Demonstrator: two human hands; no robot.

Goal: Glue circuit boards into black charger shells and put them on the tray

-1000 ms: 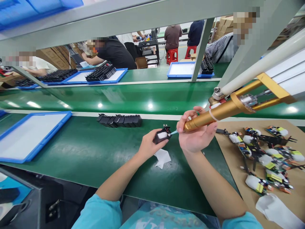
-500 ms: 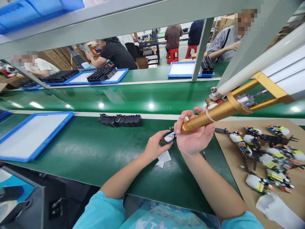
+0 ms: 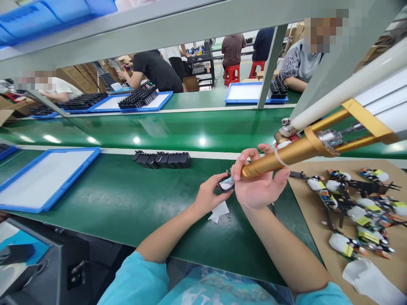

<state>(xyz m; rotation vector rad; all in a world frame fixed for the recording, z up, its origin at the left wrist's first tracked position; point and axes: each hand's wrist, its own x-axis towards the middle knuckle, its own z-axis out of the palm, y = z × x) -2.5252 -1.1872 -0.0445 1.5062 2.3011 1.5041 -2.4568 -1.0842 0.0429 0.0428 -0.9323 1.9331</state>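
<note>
Gold tool (image 3: 275,160) rests in the right hand (image 3: 259,186), fingers curled, thumb apart; the left hand (image 3: 210,195) pinches a black case (image 3: 227,185) (white inside, from here).

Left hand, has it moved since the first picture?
Yes, the left hand has moved rightward, farther from the row of black casings lying on the green tabletop.

The left forearm (image 3: 168,232) slants forward and rightward, the right forearm (image 3: 280,241) forward and leftward, bringing the hands just beside each other. The left hand (image 3: 206,195) is pinched, thumb (image 3: 225,196) nearest the body. The right hand (image 3: 256,192) lies palm up, fingers (image 3: 242,160) curled, its thumb spread outward to the right.
</note>
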